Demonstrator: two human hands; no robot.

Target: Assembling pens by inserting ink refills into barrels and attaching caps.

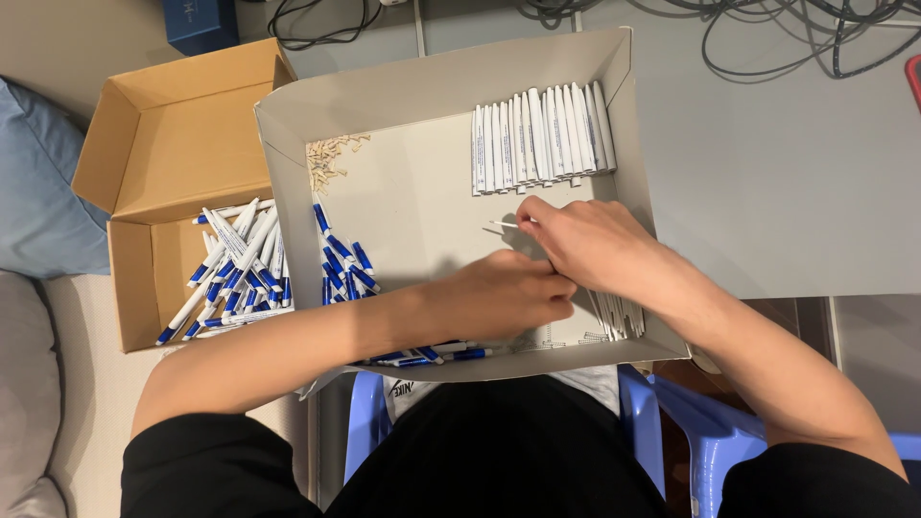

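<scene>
The person's forearms cross the near wall of the grey tray and hide much of what lies there; the fingers of both hands are curled inward and mostly out of sight, so what sits between the palms cannot be made out. The left hand is loosely closed, knuckles up, resting near the tray's near edge; whether it grips anything I cannot tell. The right hand lies just beyond it, touching it, with thumb and forefinger pinched on a thin white refill that points toward the tray's left wall and is held just above the tray floor, about mid-tray. Under the right wrist, a few white pen barrels show at the near right corner, partly covered. A row of white pen barrels lies side by side along the far right corner; a small heap of pale springs or tips, too small to tell which, sits in the far left corner; blue pen caps are piled by the left wall, and more blue-and-white pieces peep out from under the left forearm. Left of the tray, an open cardboard box holds finished blue-and-white pens. The tray rests on a grey bench; cables are cut off at its far edge.
</scene>
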